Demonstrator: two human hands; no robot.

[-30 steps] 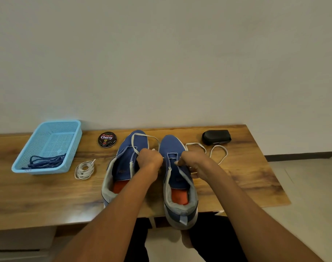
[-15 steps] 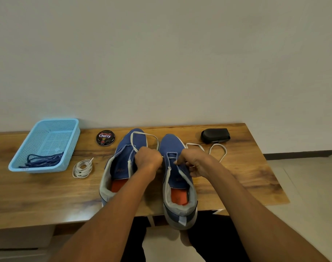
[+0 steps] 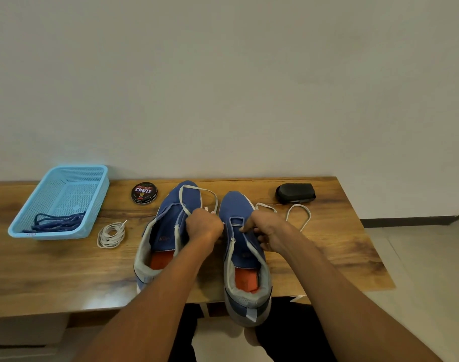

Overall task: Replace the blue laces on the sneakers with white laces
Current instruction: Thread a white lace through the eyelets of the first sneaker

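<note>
Two blue sneakers stand side by side on the wooden table, toes pointing away from me. A white lace (image 3: 197, 190) runs through the front eyelets of the right sneaker (image 3: 245, 259). My left hand (image 3: 203, 226) is closed on one end of it, between the two shoes, and that end loops over the toe of the left sneaker (image 3: 165, 231). My right hand (image 3: 266, 229) pinches the lace at the right sneaker's eyelets; its other end curls on the table to the right. A second white lace (image 3: 111, 235) lies coiled left of the shoes. Blue laces (image 3: 57, 222) lie in the basket.
A light blue plastic basket (image 3: 92, 205) sits at the far left of the table (image 3: 53, 270). A round Cherry polish tin (image 3: 144, 193) stands behind the left sneaker and a black case (image 3: 295, 193) at the back right. The right sneaker's heel overhangs the table's front edge.
Both hands stay at the right sneaker's front eyelets with only small finger movement. The view has shifted slightly.
</note>
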